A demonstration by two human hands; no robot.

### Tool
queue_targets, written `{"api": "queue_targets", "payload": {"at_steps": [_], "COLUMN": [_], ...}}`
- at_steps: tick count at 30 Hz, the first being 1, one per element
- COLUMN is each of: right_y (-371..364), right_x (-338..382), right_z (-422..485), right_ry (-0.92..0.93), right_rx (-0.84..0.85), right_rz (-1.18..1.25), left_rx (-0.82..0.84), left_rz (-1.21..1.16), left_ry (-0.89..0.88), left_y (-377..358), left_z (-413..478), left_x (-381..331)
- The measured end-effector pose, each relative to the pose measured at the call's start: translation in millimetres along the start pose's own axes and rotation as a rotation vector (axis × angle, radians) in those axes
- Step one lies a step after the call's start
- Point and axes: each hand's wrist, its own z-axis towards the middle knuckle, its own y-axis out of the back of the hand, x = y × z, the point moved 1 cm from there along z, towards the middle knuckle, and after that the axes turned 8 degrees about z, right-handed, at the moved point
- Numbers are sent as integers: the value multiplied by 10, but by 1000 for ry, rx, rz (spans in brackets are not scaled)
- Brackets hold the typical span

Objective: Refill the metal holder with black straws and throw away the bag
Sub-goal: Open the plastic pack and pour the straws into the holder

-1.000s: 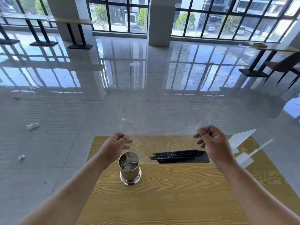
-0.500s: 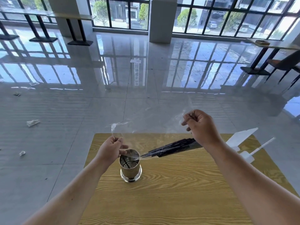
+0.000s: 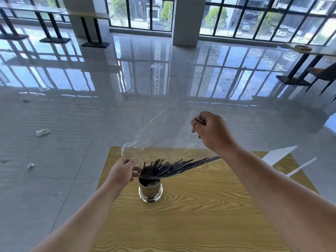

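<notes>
A shiny metal holder (image 3: 150, 191) stands upright on the wooden table (image 3: 200, 215). A clear plastic bag (image 3: 163, 139) hangs tilted above it, low end at the left. My left hand (image 3: 122, 172) pinches the bag's low open end just beside the holder's rim. My right hand (image 3: 212, 131) grips the bag's far end, raised high. Black straws (image 3: 172, 167) lie inside the bag, fanned out, their lower ends bunched right over the holder's mouth. Whether any straw stands in the holder is hidden by the bundle.
White paper-wrapped items (image 3: 278, 157) lie at the table's far right corner. Scraps of litter (image 3: 42, 132) dot the glossy tiled floor at left. Tables (image 3: 87, 17) and a chair (image 3: 325, 73) stand further off by the windows.
My right hand has lifted the bag's far end higher, tilting it steeply. The straws have slid down to the left and now fan out over the holder's mouth.
</notes>
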Motion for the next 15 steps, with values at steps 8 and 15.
{"api": "queue_targets", "payload": {"at_steps": [8, 15], "right_y": [-48, 125], "right_x": [267, 320], "right_z": [90, 160], "right_ry": [72, 99], "right_rx": [49, 34], "right_rz": [-2, -8], "left_rx": [-24, -30], "left_rz": [16, 45], "left_ry": [17, -12], "left_y": [-26, -54], "left_z": [3, -73], "left_x": [25, -101]}}
